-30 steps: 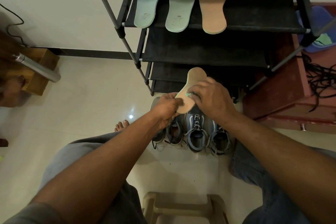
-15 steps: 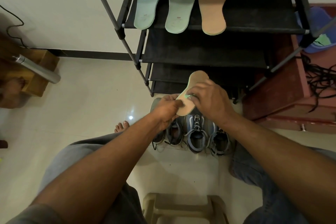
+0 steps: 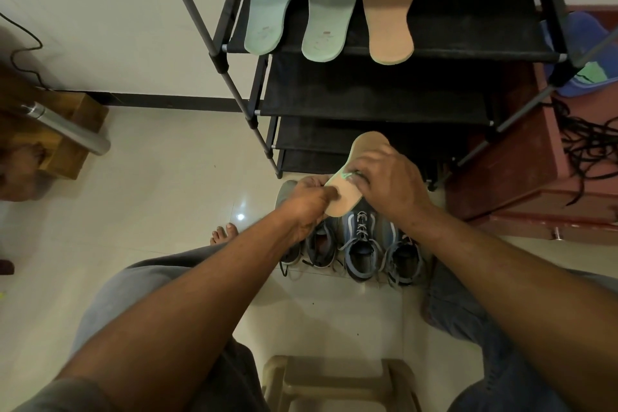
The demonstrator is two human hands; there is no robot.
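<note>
I hold a tan insole (image 3: 347, 189) above the shoes, its toe end pointing up toward the rack. My left hand (image 3: 309, 204) pinches its heel end. My right hand (image 3: 389, 186) grips its right edge over the middle, where a small green mark shows. Below stand two grey shoes (image 3: 317, 242) and two blue laced shoes (image 3: 363, 244) side by side on the floor. On the top shelf of the black shoe rack (image 3: 468, 27) lie two pale green insoles (image 3: 272, 2) (image 3: 327, 7) and one tan insole (image 3: 389, 7).
A beige plastic stool (image 3: 334, 381) sits between my knees. A red-brown wooden cabinet (image 3: 535, 157) with black cords stands at right. At left are a wooden block (image 3: 67, 134) and a metal cylinder (image 3: 67, 127). Pale tiled floor spreads left of the shoes.
The insole and both hands have shifted slightly to the right and tilted a little; the grips are unchanged.
</note>
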